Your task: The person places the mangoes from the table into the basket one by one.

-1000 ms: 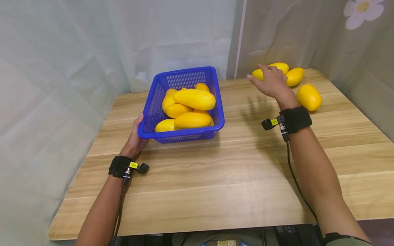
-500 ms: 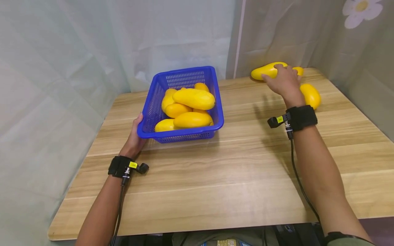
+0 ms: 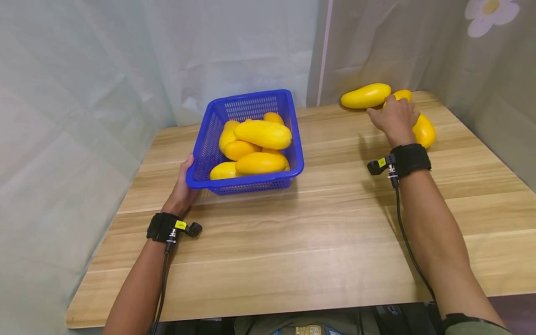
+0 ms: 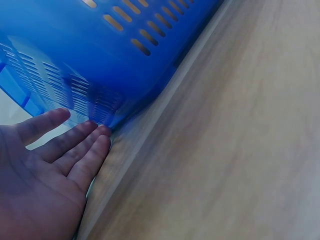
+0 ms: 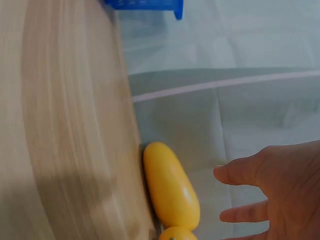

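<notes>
Since half a second ago, my right hand (image 3: 395,118) has slid off the long mango (image 3: 365,95) toward the smaller mango (image 3: 403,95) behind it; fingers (image 5: 239,175) spread, holding nothing, fruit just beyond the fingertips. My left hand (image 3: 183,186) rests flat-fingered against the blue basket (image 3: 251,184) corner on the worktop (image 3: 293,242).
</notes>
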